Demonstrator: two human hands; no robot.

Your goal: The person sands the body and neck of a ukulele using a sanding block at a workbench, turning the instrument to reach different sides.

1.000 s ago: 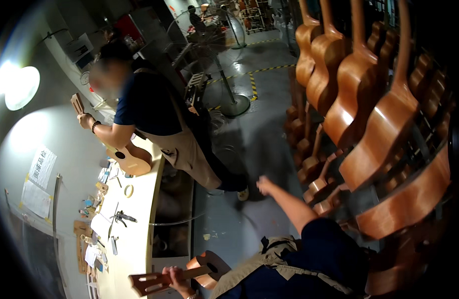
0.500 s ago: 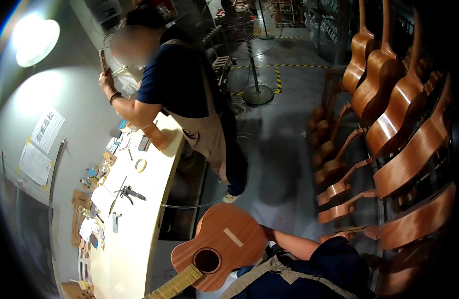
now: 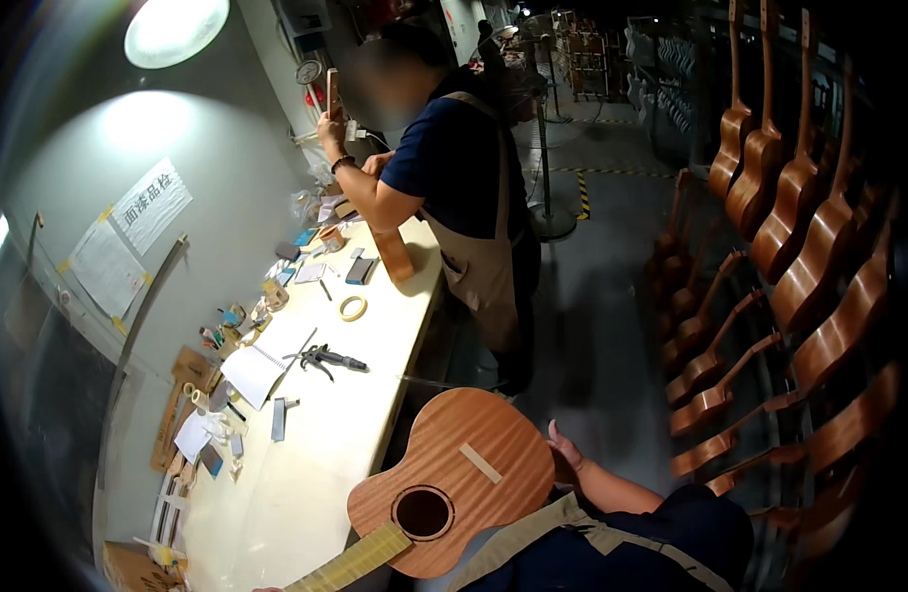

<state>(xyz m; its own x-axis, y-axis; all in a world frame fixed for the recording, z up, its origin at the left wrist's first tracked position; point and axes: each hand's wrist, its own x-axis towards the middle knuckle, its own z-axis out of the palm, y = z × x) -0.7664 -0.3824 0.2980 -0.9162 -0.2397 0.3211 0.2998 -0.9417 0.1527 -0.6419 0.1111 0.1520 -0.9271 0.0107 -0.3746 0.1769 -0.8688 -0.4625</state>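
Observation:
An unstrung acoustic guitar [image 3: 518, 449] with a brown wooden top leans across my front, its soundhole toward the lower left. A pale strip marks the top where a bridge would sit. Yellowish tape seems to cover the fretboard [image 3: 350, 562], which runs out at the lower edge. At the guitar's bottom end, my right hand [image 3: 566, 456] has its fingers stretched out and lies against or just beside the rim. Only a sliver of my left hand [image 3: 267, 590] shows by the neck at the lower edge; its fingers are hidden.
The pale workbench [image 3: 326, 474] on my left bears an air blow gun [image 3: 333, 359], a tape roll [image 3: 353, 309], a notebook [image 3: 254, 373] and small tools. Beyond it a co-worker [image 3: 464, 187] holds an instrument upright. Racked guitars [image 3: 789, 217] line the right; a stand fan [image 3: 547, 178] stands behind.
My view has swung left, so the scene shifts right and down. My right hand's fingers now show beside the guitar's rim. The co-worker's second hand has come up near the instrument.

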